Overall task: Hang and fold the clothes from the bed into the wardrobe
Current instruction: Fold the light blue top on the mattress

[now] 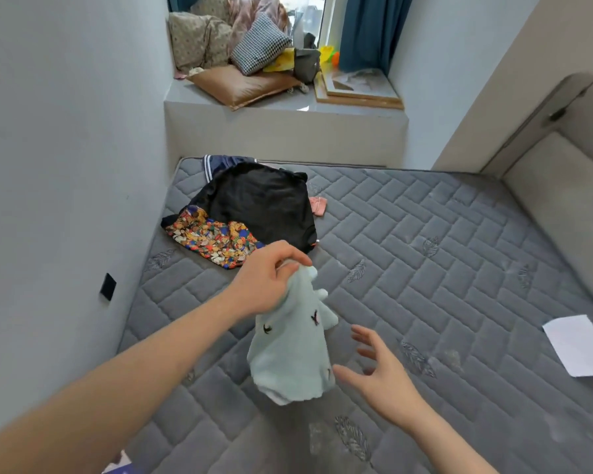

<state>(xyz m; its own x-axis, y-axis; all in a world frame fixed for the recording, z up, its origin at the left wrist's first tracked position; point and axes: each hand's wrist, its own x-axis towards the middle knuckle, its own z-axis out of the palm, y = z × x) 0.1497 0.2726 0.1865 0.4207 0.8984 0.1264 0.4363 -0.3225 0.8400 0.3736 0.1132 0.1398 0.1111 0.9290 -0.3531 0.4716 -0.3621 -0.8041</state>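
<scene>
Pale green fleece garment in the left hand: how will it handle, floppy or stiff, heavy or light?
Likely floppy: the garment hangs limp from the left hand. Probably light, since a pinch at its top holds it. The fleecy pile seems unlikely to slip.

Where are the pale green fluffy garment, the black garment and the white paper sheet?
pale green fluffy garment [290, 350], head view, its middle
black garment [261, 203], head view, its centre
white paper sheet [579, 343], head view, its middle

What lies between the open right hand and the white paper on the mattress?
Only bare grey quilted mattress lies between the right hand and the white paper, as the head view shows.
</scene>
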